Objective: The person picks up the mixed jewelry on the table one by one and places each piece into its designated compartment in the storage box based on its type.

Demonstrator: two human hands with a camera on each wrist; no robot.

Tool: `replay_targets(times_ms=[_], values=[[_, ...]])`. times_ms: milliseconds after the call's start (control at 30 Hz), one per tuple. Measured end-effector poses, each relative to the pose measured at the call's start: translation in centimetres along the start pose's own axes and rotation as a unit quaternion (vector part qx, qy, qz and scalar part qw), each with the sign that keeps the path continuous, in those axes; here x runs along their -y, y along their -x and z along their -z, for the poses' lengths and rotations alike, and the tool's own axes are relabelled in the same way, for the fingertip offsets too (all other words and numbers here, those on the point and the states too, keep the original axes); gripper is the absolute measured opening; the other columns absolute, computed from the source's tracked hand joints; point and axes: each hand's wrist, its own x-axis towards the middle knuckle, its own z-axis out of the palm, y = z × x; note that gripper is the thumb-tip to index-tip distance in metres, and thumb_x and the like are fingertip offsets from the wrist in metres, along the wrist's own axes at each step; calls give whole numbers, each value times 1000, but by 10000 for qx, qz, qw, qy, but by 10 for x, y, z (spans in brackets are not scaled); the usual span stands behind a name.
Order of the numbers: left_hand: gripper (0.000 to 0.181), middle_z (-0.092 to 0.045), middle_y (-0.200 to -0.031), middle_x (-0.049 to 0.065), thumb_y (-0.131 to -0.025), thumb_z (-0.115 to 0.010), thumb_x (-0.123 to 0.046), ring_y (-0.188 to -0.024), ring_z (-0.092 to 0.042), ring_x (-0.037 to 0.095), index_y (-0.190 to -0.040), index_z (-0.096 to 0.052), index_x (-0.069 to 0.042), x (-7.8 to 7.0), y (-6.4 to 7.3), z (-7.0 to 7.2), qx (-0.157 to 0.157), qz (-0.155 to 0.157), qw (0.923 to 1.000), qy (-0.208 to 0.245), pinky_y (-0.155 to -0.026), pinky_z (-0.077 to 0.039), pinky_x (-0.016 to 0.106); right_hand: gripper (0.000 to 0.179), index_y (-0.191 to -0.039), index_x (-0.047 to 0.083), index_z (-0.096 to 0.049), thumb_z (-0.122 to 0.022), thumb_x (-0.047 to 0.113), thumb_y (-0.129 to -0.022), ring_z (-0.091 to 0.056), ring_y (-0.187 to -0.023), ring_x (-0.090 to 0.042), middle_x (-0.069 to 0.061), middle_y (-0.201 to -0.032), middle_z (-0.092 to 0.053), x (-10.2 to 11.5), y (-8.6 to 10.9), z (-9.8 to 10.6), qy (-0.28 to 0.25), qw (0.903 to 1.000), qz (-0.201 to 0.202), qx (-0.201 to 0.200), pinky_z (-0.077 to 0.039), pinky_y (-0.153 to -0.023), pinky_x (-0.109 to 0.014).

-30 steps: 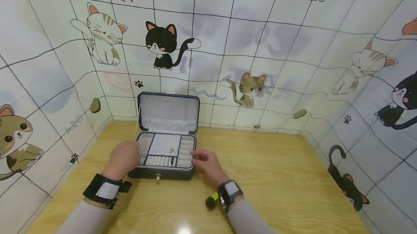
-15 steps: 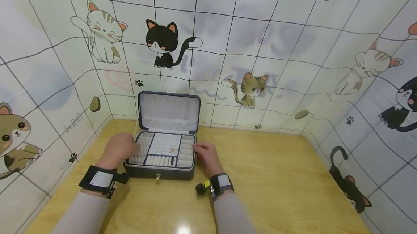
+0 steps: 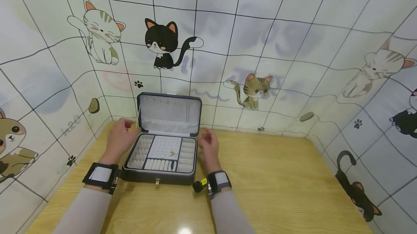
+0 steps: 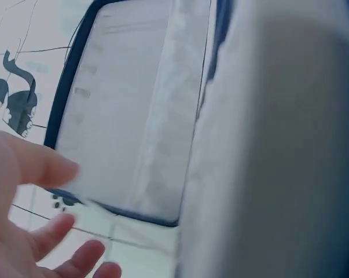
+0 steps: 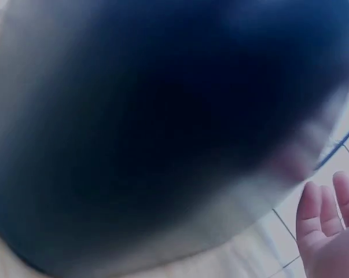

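A dark jewelry box (image 3: 137, 176) stands on the table, its lid (image 3: 169, 113) raised and leaning back. At the box's left back corner is my left hand (image 3: 118, 138), beside the light ribbon (image 3: 138, 118) joining lid and base. In the left wrist view that hand (image 4: 24, 202) has its fingers parted, with nothing between them. My right hand (image 3: 210, 149) is by the box's right back corner. The right wrist view shows its fingers (image 5: 310, 211) extended and holding nothing; the box's dark side (image 5: 162, 116) fills most of that view.
Inside the box are a dotted white panel (image 3: 164, 145) with small gold-coloured pieces (image 3: 172, 153), ring rolls (image 3: 159, 164) and side compartments (image 3: 187, 150). A cat-print cloth (image 3: 221, 46) hangs behind and beside the wooden table (image 3: 277, 179).
Both hands have moved back along the box's sides, from its tray edges to the back corners near the lid. The lid stays raised.
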Motion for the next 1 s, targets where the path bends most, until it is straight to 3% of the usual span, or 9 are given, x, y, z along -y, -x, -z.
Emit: replay_targets(times_ms=[133, 267, 333, 400, 567, 800, 1000], values=[[75, -36, -165, 31, -107, -58, -40, -151, -38, 51, -163, -29, 0, 2, -2, -9, 373, 250, 9921, 1169, -121, -35, 65, 65, -163, 18, -39, -61, 15, -102, -41, -153, -28, -9, -166, -44, 3, -1, 6, -32, 9991, 19, 419, -36, -124, -54], [79, -8, -179, 22, -113, -42, -43, -166, -10, 42, -170, -4, -5, 12, -6, -20, 991, 366, 9653, 2387, -131, -15, 62, 72, -169, 19, -24, -56, 21, -105, -21, -165, -26, -2, -177, -26, 6, 1, 7, -159, 9931, -175, 1147, -22, -131, -56], [77, 0, -180, 19, -114, -37, -42, -167, -2, 37, -170, 1, -5, 16, -7, -23, 1219, 332, 9541, 2715, -133, -10, 61, 74, -171, 17, -19, -53, 23, -106, -17, -166, -26, -3, -179, -20, 6, 1, 6, -93, 9894, -139, 1445, -19, -132, -55], [74, 4, -179, 18, -115, -33, -40, -167, 3, 36, -169, 3, -4, 19, -7, -25, 1340, 263, 9480, 2875, -133, -7, 59, 74, -171, 16, -17, -52, 25, -106, -16, -167, -25, -4, -179, -18, 6, 2, 5, -48, 9866, -96, 1626, -16, -133, -53], [72, 4, -179, 19, -115, -31, -38, -167, 3, 36, -169, 0, -3, 20, -4, -26, 1324, 175, 9469, 2925, -134, -4, 57, 72, -171, 15, -13, -49, 22, -109, -15, -167, -27, -6, -179, -18, 5, 2, 7, -191, 9831, -77, 1821, -15, -133, -53], [73, 3, -179, 21, -115, -30, -40, -167, 0, 39, -169, 2, -1, 18, -1, -26, 1217, 55, 9580, 2594, -133, -9, 59, 71, -171, 16, -16, -50, 21, -108, -17, -166, -27, -5, -179, -20, 6, 2, 8, -228, 9843, -89, 1746, -17, -133, -53], [73, -3, -179, 22, -115, -25, -44, -166, -8, 42, -169, -4, 1, 23, -2, -29, 1073, 14, 9516, 2881, -133, -8, 61, 69, -170, 15, -20, -50, 21, -108, -21, -165, -27, -6, -178, -23, 4, 1, 6, -175, 9861, -54, 1651, -20, -132, -52]])
